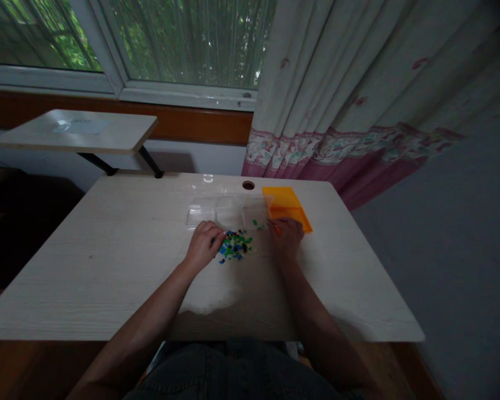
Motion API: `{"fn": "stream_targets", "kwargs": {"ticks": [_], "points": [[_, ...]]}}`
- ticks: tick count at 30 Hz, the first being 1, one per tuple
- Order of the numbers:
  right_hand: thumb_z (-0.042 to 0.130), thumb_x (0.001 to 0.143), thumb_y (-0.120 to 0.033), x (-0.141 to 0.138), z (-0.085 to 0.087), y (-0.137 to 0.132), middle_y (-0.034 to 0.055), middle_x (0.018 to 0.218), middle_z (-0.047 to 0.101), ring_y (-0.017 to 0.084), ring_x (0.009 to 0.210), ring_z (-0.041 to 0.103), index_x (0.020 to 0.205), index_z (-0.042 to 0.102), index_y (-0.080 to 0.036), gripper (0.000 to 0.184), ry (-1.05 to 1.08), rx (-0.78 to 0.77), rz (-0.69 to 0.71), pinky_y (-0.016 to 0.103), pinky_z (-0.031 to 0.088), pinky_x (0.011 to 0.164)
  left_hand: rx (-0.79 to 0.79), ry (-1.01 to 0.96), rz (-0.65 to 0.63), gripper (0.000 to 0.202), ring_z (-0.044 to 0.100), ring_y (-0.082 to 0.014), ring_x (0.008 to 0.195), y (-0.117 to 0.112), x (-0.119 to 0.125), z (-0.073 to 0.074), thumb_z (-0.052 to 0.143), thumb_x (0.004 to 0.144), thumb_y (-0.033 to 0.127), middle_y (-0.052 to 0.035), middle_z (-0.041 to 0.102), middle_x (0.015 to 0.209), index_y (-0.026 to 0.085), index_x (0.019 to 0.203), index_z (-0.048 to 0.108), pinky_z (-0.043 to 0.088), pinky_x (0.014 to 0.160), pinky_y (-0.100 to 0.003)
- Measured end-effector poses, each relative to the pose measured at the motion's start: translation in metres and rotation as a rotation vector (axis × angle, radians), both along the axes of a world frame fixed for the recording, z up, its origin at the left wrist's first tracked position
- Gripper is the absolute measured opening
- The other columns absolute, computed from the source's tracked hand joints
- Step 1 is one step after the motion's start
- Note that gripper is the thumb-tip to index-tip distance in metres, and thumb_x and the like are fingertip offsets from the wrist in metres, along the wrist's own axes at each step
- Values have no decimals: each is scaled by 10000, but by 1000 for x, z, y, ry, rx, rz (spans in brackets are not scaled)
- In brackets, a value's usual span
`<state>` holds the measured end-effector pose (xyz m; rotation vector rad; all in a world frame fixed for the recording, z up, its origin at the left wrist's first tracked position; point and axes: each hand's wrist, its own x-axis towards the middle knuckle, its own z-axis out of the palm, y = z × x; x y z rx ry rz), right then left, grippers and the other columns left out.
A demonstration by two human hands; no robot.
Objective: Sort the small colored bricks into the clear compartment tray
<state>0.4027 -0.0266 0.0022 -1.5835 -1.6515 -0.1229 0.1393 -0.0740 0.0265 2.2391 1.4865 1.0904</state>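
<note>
On the desk lies a loose pile of small bricks (235, 245), mostly green and blue with some black ones. My left hand (205, 243) rests at the pile's left edge, thumb and fingers pinched together; whatever is between them is too small to name. To the right of the pile, my right hand (288, 238) is closed around a thin orange thing (277, 229) whose tip points left, its kind unclear. A few green pieces (257, 224) lie apart, between the pile and this hand. Just beyond it is an orange tray (280, 194), partly covered by my fingers.
Behind the pile stands a clear plastic tray (200, 214) with compartments. The pale wooden desk (120, 250) has a round cable hole (248, 185) near its back edge. A raised shelf (120, 130) stands at the back left, and a curtain (300, 111) hangs behind the desk.
</note>
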Motion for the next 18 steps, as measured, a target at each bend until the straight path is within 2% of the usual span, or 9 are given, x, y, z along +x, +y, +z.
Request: {"fn": "stream_targets", "kwargs": {"ticks": [4, 9, 18], "points": [[551, 952, -401, -2, -1, -1, 99, 997, 680, 258, 1010, 531, 978, 780, -216, 295, -25, -21, 9, 414, 388, 914, -5, 37, 31, 311, 546, -211, 871, 2, -5, 0, 468, 1000, 346, -60, 620, 840, 190, 848, 690, 445, 827, -368], [521, 967, -390, -4, -1, -1, 98, 960, 680, 248, 989, 542, 987, 770, -188, 322, -17, -4, 23, 397, 398, 911, 0, 57, 64, 266, 544, -214, 877, 5, -12, 0, 517, 977, 342, -60, 625, 853, 193, 884, 718, 444, 828, -365], [500, 968, -403, -4, -1, -1, 101, 929, 686, 242, 934, 552, 945, 763, -183, 343, 9, -19, 100, 391, 418, 884, -94, 241, -14, 126, 537, -238, 937, 2, -13, 3, 693, 867, 309, -62, 642, 945, 232, 956, 737, 423, 858, -390]]}}
